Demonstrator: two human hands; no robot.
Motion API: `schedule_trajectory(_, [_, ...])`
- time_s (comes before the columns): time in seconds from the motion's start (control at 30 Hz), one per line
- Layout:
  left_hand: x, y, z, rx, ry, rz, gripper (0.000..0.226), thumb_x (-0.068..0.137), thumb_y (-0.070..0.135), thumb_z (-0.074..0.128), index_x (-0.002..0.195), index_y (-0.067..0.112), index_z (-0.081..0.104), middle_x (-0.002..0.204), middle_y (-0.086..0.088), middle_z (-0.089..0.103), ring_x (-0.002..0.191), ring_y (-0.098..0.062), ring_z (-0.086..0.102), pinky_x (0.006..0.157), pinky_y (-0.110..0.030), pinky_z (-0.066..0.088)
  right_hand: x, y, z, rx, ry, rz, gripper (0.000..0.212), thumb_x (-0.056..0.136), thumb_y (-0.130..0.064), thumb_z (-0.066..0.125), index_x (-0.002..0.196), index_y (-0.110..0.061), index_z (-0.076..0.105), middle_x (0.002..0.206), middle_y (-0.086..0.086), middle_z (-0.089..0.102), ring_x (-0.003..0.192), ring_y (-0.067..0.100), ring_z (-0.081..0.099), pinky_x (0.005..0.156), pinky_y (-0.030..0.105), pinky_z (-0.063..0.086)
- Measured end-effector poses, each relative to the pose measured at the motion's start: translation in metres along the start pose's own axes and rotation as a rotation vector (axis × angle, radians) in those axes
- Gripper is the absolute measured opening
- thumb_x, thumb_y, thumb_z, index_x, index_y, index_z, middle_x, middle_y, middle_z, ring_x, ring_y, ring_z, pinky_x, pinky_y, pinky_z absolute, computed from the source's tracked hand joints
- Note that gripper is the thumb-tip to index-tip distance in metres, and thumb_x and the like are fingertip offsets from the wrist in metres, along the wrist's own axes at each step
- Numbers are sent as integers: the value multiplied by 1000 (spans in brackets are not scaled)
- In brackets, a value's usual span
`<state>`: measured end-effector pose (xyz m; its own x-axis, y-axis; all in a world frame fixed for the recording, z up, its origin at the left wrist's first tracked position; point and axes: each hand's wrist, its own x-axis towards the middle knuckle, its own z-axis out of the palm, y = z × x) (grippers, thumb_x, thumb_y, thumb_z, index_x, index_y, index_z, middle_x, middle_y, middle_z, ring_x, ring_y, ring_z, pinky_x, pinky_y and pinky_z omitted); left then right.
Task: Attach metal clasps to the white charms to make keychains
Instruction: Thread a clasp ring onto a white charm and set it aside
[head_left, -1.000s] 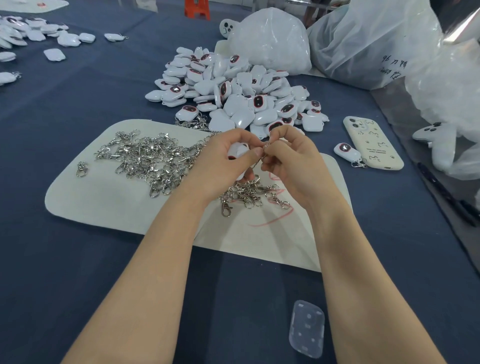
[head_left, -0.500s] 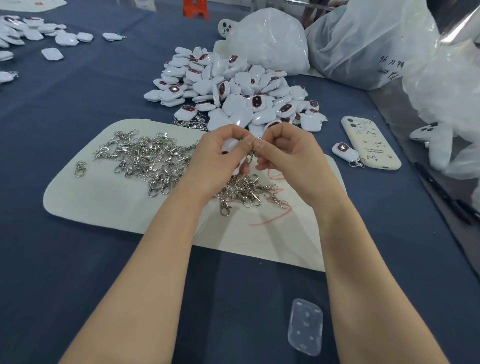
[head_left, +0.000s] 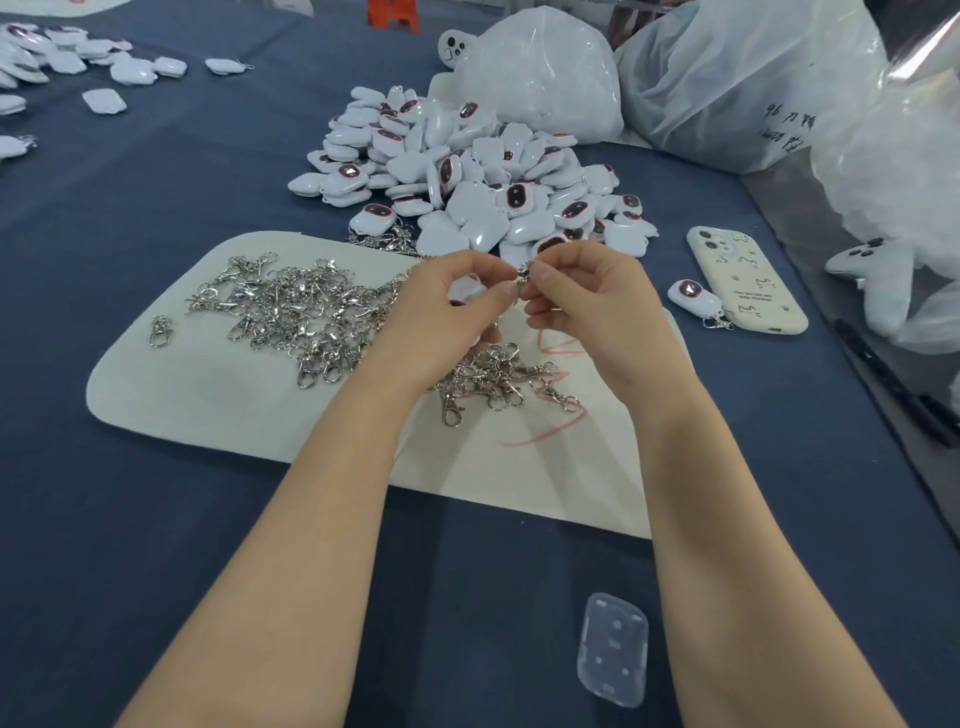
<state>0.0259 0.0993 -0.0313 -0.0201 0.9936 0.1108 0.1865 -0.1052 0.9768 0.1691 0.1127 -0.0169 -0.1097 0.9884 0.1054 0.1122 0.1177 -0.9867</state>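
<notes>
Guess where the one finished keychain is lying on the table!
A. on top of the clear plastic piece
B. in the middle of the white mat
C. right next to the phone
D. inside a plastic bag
C: the finished keychain, a white charm with its clasp on, lies on the blue cloth against the left side of the phone.

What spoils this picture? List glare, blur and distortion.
Head view: wide-angle bending curves the mat edge and table; glare streaks on the bags and glossy charms; soft, even light, faint shadows; the clasp between the fingers is too small and soft to resolve.
</notes>
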Motion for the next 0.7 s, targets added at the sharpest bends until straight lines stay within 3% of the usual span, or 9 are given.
schedule_trajectory(0.13, [-1, 2, 3, 31, -13, 20, 12, 91, 15, 61, 101, 12, 67, 52, 11, 55, 44, 2, 52, 47, -6, 39, 0, 1, 0, 15, 5, 28, 11, 92, -6, 58, 84, -10, 64, 66, -1, 66, 57, 7, 58, 60, 19, 51])
schedule_trajectory(0.43, [-3, 5, 5, 50, -11, 7, 9, 94, 15, 56, 96, 10, 63, 59, 1, 55, 40, 1, 51, 44, -7, 37, 1, 0, -4, -172, 16, 59, 11, 90, -18, 61, 81, -16, 66, 65, -5, 64, 55, 4, 54, 55, 18, 47])
schedule_trajectory(0.57, [-4, 5, 6, 54, -17, -8, 7, 94, 15, 55, 94, 12, 62, 59, 1, 54, 40, 2, 51, 42, -7, 37, 2, -2, -5, -380, 34, -83, 10, 89, -12, 60, 92, -21, 65, 87, -2, 65, 71, 6, 59, 55, 15, 50])
schedule_trajectory(0.7, [-3, 5, 6, 105, -7, -6, 7, 94, 16, 56, 94, 14, 62, 57, -1, 57, 39, 2, 52, 40, -8, 36, 2, -5, -3, -480, 20, -134, 19, 88, -7, 56, 85, -23, 65, 70, -8, 62, 57, 8, 56, 46, 10, 43])
